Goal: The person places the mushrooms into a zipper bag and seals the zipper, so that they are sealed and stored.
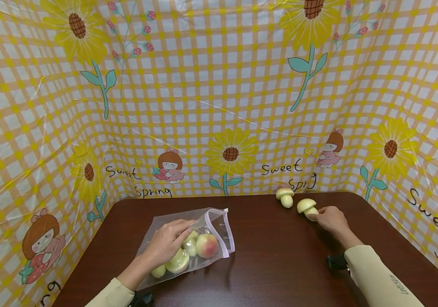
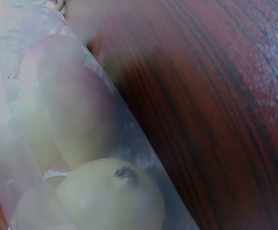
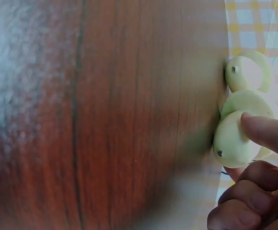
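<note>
A pale toy mushroom [image 1: 306, 207] lies near the back right of the table, its stem pinched between the thumb and fingers of my right hand [image 1: 332, 219]. In the right wrist view the thumb presses on the mushroom's stem [image 3: 234, 140]. Just behind and left of it lies a second toy mushroom [image 1: 285, 198]. My left hand [image 1: 168, 239] rests over a clear zip bag [image 1: 157, 224] with its fingers fairly straight. Inside the bag are a red-and-yellow peach [image 1: 207, 246] and several pale yellow-green pieces [image 1: 178, 261]. The bag's lilac-edged mouth faces right.
The dark brown wooden table [image 1: 265, 264] runs back to a yellow checked cloth [image 1: 219, 98] that hangs behind it and on both sides. Dark straps show at both wrists.
</note>
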`<state>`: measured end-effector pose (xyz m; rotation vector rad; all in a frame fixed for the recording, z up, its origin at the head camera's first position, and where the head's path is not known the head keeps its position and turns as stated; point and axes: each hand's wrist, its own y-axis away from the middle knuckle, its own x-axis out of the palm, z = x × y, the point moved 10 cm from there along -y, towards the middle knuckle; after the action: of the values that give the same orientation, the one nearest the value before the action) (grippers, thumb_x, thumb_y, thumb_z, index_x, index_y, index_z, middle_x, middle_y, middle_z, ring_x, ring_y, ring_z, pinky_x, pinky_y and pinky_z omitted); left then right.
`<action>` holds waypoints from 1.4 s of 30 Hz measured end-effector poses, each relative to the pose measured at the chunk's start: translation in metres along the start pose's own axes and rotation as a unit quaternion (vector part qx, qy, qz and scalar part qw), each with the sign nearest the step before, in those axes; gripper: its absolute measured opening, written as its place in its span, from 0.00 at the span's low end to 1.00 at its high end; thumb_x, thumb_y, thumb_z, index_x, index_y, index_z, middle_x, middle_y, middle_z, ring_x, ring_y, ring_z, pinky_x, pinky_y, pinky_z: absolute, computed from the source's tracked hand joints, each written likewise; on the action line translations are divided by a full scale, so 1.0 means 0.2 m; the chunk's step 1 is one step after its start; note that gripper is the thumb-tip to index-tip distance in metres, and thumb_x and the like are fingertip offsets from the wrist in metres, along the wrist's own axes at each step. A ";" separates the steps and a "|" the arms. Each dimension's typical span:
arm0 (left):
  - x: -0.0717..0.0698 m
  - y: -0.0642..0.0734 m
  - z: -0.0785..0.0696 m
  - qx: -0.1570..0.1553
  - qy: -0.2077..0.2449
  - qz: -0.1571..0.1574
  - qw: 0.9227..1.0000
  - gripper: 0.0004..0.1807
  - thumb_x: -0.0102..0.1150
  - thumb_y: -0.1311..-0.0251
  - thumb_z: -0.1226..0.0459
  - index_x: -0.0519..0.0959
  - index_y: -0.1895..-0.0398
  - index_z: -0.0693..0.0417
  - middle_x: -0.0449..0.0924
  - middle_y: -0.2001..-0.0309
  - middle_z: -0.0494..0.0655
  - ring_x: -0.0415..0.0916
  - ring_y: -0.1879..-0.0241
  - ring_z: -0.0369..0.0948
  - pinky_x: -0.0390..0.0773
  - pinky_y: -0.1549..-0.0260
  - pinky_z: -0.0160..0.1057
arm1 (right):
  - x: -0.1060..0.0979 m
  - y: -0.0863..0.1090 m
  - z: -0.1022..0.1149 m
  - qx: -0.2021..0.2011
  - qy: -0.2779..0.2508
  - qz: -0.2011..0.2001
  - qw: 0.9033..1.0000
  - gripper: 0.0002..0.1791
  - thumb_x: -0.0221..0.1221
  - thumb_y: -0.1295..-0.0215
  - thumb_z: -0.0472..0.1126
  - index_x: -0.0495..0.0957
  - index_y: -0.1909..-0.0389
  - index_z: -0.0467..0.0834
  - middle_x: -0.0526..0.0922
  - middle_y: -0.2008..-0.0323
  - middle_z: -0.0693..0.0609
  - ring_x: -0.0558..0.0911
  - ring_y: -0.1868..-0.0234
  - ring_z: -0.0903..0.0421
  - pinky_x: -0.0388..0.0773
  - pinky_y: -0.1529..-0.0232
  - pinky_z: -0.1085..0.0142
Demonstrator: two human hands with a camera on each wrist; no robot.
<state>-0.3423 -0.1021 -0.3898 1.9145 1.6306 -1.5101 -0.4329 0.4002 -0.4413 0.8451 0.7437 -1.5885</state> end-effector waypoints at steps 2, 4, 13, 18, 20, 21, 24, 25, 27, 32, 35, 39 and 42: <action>0.00 0.00 0.00 0.001 0.000 0.000 1.000 0.17 0.53 0.26 0.53 0.81 0.38 0.35 0.83 0.44 0.36 0.80 0.41 0.43 0.79 0.47 0.57 | 0.00 0.00 0.00 -0.001 -0.003 -0.001 1.000 0.27 0.64 0.35 0.53 0.83 0.56 0.28 0.83 0.63 0.38 0.77 0.67 0.47 0.71 0.70 0.61; 0.00 0.00 0.00 0.002 -0.001 0.000 1.000 0.17 0.53 0.25 0.53 0.81 0.38 0.35 0.83 0.43 0.37 0.80 0.41 0.43 0.79 0.47 0.57 | 0.00 0.00 0.00 -0.003 -0.006 -0.002 1.000 0.26 0.64 0.35 0.52 0.83 0.58 0.29 0.83 0.65 0.39 0.77 0.68 0.48 0.71 0.71 0.62; 0.01 0.00 0.01 0.005 -0.003 0.000 1.000 0.17 0.51 0.25 0.52 0.81 0.38 0.36 0.83 0.43 0.38 0.80 0.42 0.44 0.79 0.47 0.57 | -0.01 0.01 0.01 -0.014 -0.013 -0.004 1.000 0.25 0.64 0.36 0.50 0.83 0.57 0.28 0.84 0.64 0.38 0.78 0.67 0.47 0.71 0.70 0.62; 0.01 0.00 0.01 0.005 0.000 0.002 1.000 0.18 0.51 0.25 0.52 0.81 0.38 0.36 0.83 0.43 0.38 0.80 0.41 0.44 0.79 0.47 0.58 | -0.01 0.02 0.02 -0.021 -0.008 -0.006 1.000 0.23 0.65 0.37 0.50 0.85 0.61 0.30 0.84 0.68 0.42 0.77 0.68 0.48 0.70 0.70 0.62; 0.01 0.00 0.01 0.006 -0.001 0.001 1.000 0.18 0.51 0.25 0.52 0.80 0.37 0.36 0.83 0.43 0.38 0.80 0.41 0.44 0.78 0.47 0.58 | -0.01 0.02 0.02 -0.021 -0.008 -0.004 1.000 0.22 0.65 0.37 0.50 0.85 0.62 0.30 0.84 0.68 0.42 0.77 0.68 0.48 0.70 0.70 0.62; 0.01 0.00 0.01 0.006 -0.003 0.001 1.000 0.18 0.51 0.25 0.52 0.80 0.37 0.36 0.83 0.43 0.38 0.80 0.41 0.44 0.78 0.47 0.58 | -0.01 0.02 0.02 -0.022 -0.008 -0.004 1.000 0.22 0.65 0.37 0.50 0.85 0.62 0.30 0.84 0.68 0.42 0.77 0.68 0.48 0.71 0.70 0.62; 0.01 0.00 0.01 0.006 -0.006 -0.001 1.000 0.17 0.51 0.25 0.52 0.80 0.38 0.36 0.83 0.43 0.38 0.80 0.41 0.43 0.79 0.47 0.58 | -0.02 0.02 0.02 -0.021 -0.009 -0.001 1.000 0.22 0.65 0.36 0.50 0.85 0.62 0.30 0.84 0.67 0.41 0.76 0.68 0.48 0.71 0.70 0.61; 0.01 0.00 0.01 0.006 -0.006 -0.001 1.000 0.17 0.51 0.25 0.52 0.80 0.38 0.36 0.83 0.43 0.38 0.80 0.41 0.43 0.79 0.47 0.58 | -0.02 0.02 0.02 -0.019 -0.011 0.000 1.000 0.22 0.65 0.36 0.50 0.85 0.61 0.30 0.84 0.67 0.41 0.76 0.68 0.48 0.71 0.70 0.61; 0.00 0.00 0.01 0.006 -0.007 0.000 1.000 0.17 0.51 0.25 0.52 0.81 0.38 0.36 0.83 0.43 0.38 0.80 0.41 0.43 0.79 0.47 0.58 | -0.01 0.02 0.02 -0.018 -0.011 0.003 1.000 0.23 0.65 0.36 0.50 0.85 0.60 0.30 0.84 0.66 0.40 0.76 0.68 0.48 0.71 0.70 0.62; 0.00 0.01 0.00 0.006 -0.008 0.001 1.000 0.17 0.52 0.25 0.52 0.81 0.38 0.37 0.84 0.44 0.38 0.80 0.42 0.43 0.79 0.47 0.57 | -0.01 0.03 0.04 -0.020 -0.015 0.006 1.000 0.23 0.65 0.36 0.50 0.85 0.59 0.30 0.84 0.64 0.40 0.77 0.67 0.48 0.71 0.70 0.61; 0.00 0.01 0.00 0.006 -0.008 0.001 1.000 0.18 0.52 0.25 0.52 0.81 0.38 0.36 0.84 0.44 0.38 0.80 0.42 0.43 0.79 0.47 0.57 | -0.02 0.04 0.07 -0.026 -0.017 0.005 0.999 0.23 0.66 0.36 0.49 0.85 0.60 0.30 0.85 0.64 0.40 0.77 0.67 0.48 0.71 0.70 0.61; 0.01 0.00 0.01 0.007 -0.008 0.001 1.000 0.18 0.51 0.25 0.51 0.80 0.37 0.35 0.83 0.43 0.38 0.80 0.41 0.44 0.79 0.47 0.57 | -0.02 0.04 0.09 -0.034 -0.017 0.003 0.999 0.22 0.66 0.37 0.49 0.86 0.60 0.30 0.85 0.65 0.40 0.77 0.67 0.48 0.72 0.69 0.61; 0.01 0.00 0.01 0.008 -0.009 0.000 1.000 0.18 0.50 0.25 0.50 0.80 0.37 0.35 0.83 0.43 0.37 0.80 0.41 0.44 0.79 0.47 0.57 | -0.02 0.04 0.10 -0.035 -0.019 0.005 0.999 0.24 0.67 0.37 0.50 0.86 0.59 0.30 0.85 0.63 0.39 0.78 0.66 0.48 0.72 0.69 0.61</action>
<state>-0.3433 -0.1024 -0.3926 1.9041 1.6160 -1.5387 -0.4264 0.3841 -0.4279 0.7644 0.7636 -1.5571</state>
